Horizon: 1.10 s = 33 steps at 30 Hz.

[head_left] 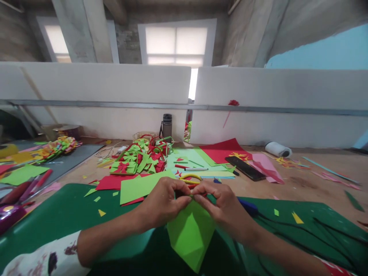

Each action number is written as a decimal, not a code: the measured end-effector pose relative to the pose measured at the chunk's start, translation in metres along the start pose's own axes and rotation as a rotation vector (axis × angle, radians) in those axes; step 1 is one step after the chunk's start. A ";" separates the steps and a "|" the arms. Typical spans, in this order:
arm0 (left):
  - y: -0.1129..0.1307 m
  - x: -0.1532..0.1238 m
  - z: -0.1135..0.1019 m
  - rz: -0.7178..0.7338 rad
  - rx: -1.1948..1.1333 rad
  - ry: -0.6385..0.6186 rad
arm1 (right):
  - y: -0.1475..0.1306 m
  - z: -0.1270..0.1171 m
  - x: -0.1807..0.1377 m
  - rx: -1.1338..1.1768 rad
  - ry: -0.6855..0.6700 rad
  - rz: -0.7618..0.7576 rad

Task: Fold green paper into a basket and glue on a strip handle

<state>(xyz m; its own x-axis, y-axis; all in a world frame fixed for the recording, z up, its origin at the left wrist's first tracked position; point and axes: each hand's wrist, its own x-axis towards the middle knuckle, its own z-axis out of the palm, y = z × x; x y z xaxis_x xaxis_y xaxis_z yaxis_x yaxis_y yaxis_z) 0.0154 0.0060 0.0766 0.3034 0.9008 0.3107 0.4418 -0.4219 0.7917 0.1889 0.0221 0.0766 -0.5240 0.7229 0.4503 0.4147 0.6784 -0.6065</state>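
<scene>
A folded light-green paper (191, 235) hangs point-down over the dark green mat (63, 214). My left hand (163, 201) and my right hand (222, 205) meet at its upper edge, fingers closed in a pinch on the paper. Just behind my fingers lie yellow-handled scissors (190, 177) and a flat light-green sheet (142, 186) over red paper (110, 182).
A heap of red and green paper pieces (140, 157) sits mid-table near a dark bottle (167, 126). A black flat object (245, 168), pink paper (266, 165) and a white roll (277, 149) lie right. Markers (25, 188) and coloured pieces lie left. White partitions (276, 103) stand behind.
</scene>
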 end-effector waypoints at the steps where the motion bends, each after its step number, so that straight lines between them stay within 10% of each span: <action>1: -0.002 0.000 0.001 0.000 0.003 0.003 | 0.001 0.000 0.000 -0.009 -0.004 -0.005; 33: -0.005 -0.002 0.002 0.072 0.197 0.002 | 0.007 0.006 -0.006 -0.099 0.024 -0.108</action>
<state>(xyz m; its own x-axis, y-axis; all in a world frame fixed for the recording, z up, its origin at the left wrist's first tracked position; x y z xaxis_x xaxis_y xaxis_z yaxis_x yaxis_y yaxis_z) 0.0144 0.0060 0.0705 0.3384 0.8679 0.3637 0.5759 -0.4967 0.6493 0.1906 0.0218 0.0657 -0.5520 0.6471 0.5260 0.4286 0.7612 -0.4867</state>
